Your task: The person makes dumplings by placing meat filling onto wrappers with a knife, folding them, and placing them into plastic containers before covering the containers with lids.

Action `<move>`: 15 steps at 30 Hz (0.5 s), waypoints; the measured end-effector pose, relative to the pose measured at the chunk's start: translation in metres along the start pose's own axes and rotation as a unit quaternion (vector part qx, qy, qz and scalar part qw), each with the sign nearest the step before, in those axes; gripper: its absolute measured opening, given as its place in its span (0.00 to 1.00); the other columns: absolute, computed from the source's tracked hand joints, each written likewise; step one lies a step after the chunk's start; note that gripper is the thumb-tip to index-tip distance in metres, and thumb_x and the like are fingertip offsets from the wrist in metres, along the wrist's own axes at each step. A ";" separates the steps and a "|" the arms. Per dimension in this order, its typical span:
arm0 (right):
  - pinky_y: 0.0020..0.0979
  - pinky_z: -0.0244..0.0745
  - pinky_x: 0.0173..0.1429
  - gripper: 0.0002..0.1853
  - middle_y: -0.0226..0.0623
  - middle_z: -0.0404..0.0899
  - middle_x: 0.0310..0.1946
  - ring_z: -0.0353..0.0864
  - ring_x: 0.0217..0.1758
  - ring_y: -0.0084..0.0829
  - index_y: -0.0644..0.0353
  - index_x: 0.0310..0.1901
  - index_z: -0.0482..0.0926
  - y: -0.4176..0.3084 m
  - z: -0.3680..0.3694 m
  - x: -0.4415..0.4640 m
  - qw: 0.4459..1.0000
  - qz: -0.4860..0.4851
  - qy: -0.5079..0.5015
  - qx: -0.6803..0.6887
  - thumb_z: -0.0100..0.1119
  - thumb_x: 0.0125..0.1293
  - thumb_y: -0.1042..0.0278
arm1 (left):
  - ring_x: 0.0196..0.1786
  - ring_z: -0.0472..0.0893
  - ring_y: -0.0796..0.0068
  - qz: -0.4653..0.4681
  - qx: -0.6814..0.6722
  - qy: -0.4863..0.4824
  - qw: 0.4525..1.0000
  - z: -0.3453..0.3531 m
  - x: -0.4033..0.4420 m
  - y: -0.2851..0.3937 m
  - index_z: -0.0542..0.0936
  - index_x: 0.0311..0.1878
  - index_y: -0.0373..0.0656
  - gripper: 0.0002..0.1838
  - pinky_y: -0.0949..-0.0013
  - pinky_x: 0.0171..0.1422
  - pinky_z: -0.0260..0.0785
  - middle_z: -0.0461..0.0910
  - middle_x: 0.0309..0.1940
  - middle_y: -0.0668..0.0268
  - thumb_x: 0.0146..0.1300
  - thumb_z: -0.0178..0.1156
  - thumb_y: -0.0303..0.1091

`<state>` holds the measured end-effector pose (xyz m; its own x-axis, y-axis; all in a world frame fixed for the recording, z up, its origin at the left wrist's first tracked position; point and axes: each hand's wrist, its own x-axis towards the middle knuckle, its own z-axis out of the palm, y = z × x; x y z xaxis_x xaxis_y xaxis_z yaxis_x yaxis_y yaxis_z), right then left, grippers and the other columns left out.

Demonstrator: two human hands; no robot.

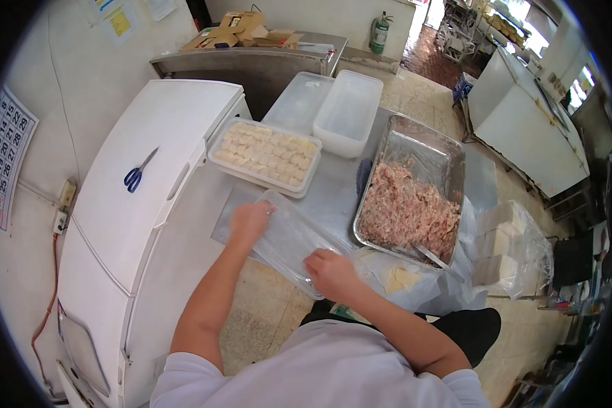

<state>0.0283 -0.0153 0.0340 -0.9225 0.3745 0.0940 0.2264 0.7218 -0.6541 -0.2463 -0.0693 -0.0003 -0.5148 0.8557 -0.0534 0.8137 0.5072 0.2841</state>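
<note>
A translucent plastic lid (294, 238) is held at a slant over the near edge of the metal table. My left hand (250, 223) is closed on its far left end, while my right hand (332, 273) grips its right side with curled fingers. Just beyond the lid stands a plastic container (241, 173) filled with rows of pale dumplings (268, 151). To the right, a metal tray (434, 141) holds pink minced meat filling (408, 207). A flat metal utensil (439, 264) rests on the tray's near rim. Pale dough wrappers (400, 279) lie on plastic near my right hand.
Behind the dumplings are a deep plastic container (347, 112) and another translucent lid (299, 97). A bag of stacked wrappers (506, 251) sits at right. On the left, a white refrigerator (156, 129) carries blue-handled scissors (134, 178). Cardboard boxes (241, 28) lie on a counter behind.
</note>
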 end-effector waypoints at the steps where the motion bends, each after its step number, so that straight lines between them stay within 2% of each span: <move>1: 0.43 0.81 0.52 0.14 0.47 0.79 0.46 0.81 0.53 0.47 0.61 0.52 0.81 0.008 0.017 0.004 0.998 -0.023 -0.041 0.032 0.61 0.66 0.70 | 0.42 0.85 0.44 -0.002 0.004 -0.001 1.000 0.003 0.001 0.001 0.88 0.44 0.54 0.13 0.44 0.46 0.74 0.87 0.36 0.51 0.70 0.57 0.46; 4: 0.44 0.81 0.56 0.22 0.51 0.74 0.59 0.78 0.59 0.50 0.59 0.62 0.77 0.024 0.049 0.011 0.986 0.005 -0.094 -0.140 0.60 0.66 0.69 | 0.41 0.85 0.44 0.000 0.016 -0.008 1.000 0.012 0.003 -0.002 0.87 0.43 0.52 0.16 0.44 0.45 0.74 0.86 0.36 0.51 0.71 0.58 0.51; 7: 0.49 0.76 0.64 0.30 0.52 0.65 0.72 0.70 0.69 0.54 0.52 0.70 0.73 0.030 0.053 0.019 0.961 0.021 -0.142 -0.236 0.65 0.66 0.62 | 0.40 0.85 0.44 0.011 0.049 -0.014 0.999 0.014 0.009 -0.006 0.87 0.43 0.50 0.17 0.44 0.44 0.74 0.86 0.35 0.51 0.70 0.59 0.53; 10: 0.55 0.69 0.69 0.39 0.53 0.56 0.79 0.63 0.76 0.57 0.44 0.75 0.68 0.024 0.042 0.020 0.952 0.024 -0.171 -0.252 0.71 0.63 0.51 | 0.43 0.85 0.47 -0.018 0.013 -0.016 1.000 0.005 0.013 -0.004 0.86 0.42 0.46 0.20 0.46 0.46 0.74 0.86 0.40 0.51 0.69 0.60 0.54; 13: 0.57 0.64 0.73 0.46 0.53 0.53 0.80 0.57 0.79 0.58 0.39 0.78 0.64 0.027 0.046 0.021 0.945 0.029 -0.193 -0.262 0.73 0.59 0.45 | 0.51 0.84 0.49 -0.018 0.007 0.076 0.997 -0.007 0.011 0.000 0.85 0.43 0.42 0.20 0.48 0.50 0.75 0.84 0.48 0.52 0.69 0.62 0.51; 15: 0.56 0.63 0.73 0.46 0.53 0.52 0.81 0.58 0.79 0.58 0.39 0.78 0.64 0.028 0.047 0.022 0.943 0.025 -0.196 -0.267 0.73 0.59 0.44 | 0.55 0.82 0.50 0.009 -0.005 0.124 0.992 -0.021 -0.001 0.015 0.84 0.46 0.40 0.21 0.51 0.53 0.74 0.82 0.50 0.53 0.66 0.66 0.52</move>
<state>-0.0007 -0.0142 -0.0178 -0.9274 0.2476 -0.2804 0.3014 0.9385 -0.1684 -0.2391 -0.0646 0.0246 -0.5522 0.8120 0.1889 0.8211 0.4906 0.2916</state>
